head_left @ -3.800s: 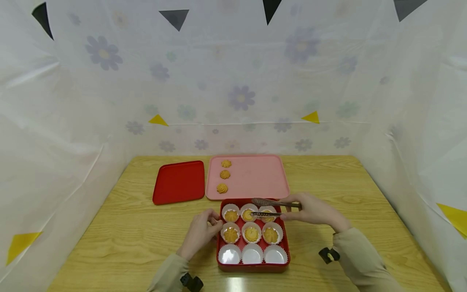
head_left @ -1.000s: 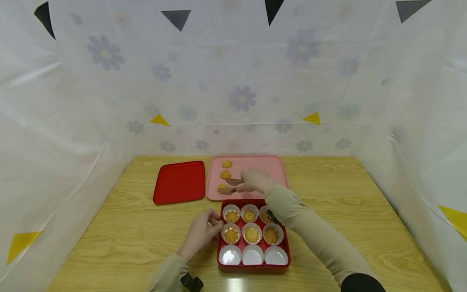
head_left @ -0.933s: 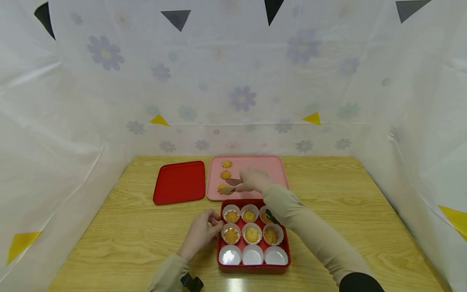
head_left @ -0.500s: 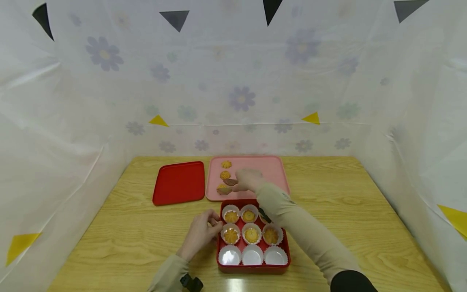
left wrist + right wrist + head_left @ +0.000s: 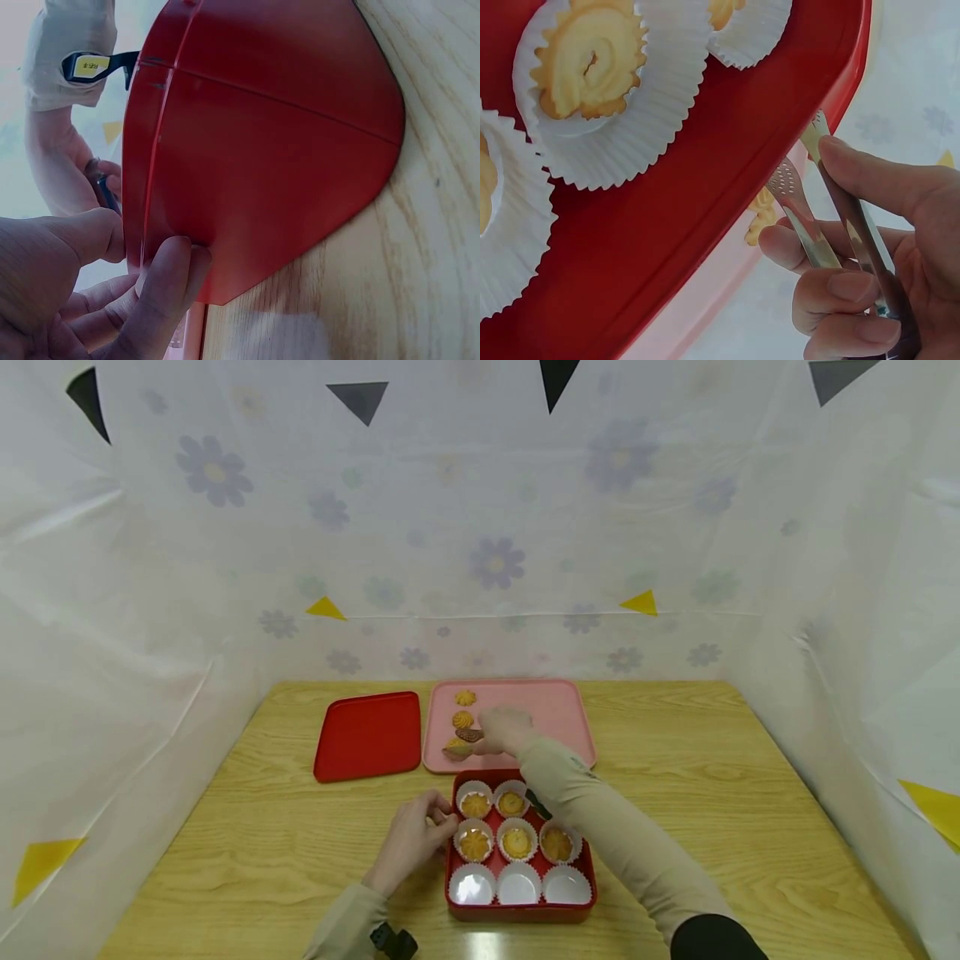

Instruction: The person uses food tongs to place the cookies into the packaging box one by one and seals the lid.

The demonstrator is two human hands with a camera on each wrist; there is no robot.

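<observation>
My right hand [image 5: 504,731] grips metal serving tongs [image 5: 469,735] over the pink tray. The tips of the tongs lie around the nearest piped cookie [image 5: 455,743]; whether they squeeze it is not clear. In the right wrist view, thumb and fingers wrap the tongs [image 5: 862,244], whose arms are spread apart. With thumb at the rim and fingers against the outer wall, my left hand [image 5: 412,835] holds the side of a red box [image 5: 525,913]. White paper cups stand in the box in rows; the front row [image 5: 519,882] holds no cookies. My right sleeve covers the back right cup.
Two more cookies [image 5: 462,719] lie behind on the left part of the pink tray [image 5: 566,727]. A flat red tray or lid [image 5: 367,737] lies to its left. All stand on a wooden table [image 5: 292,843] with white sheeting around it.
My right hand has swung from the box's back right corner to the pink tray with the tongs, then slid slightly left onto the nearest cookie. My left hand has stayed put.
</observation>
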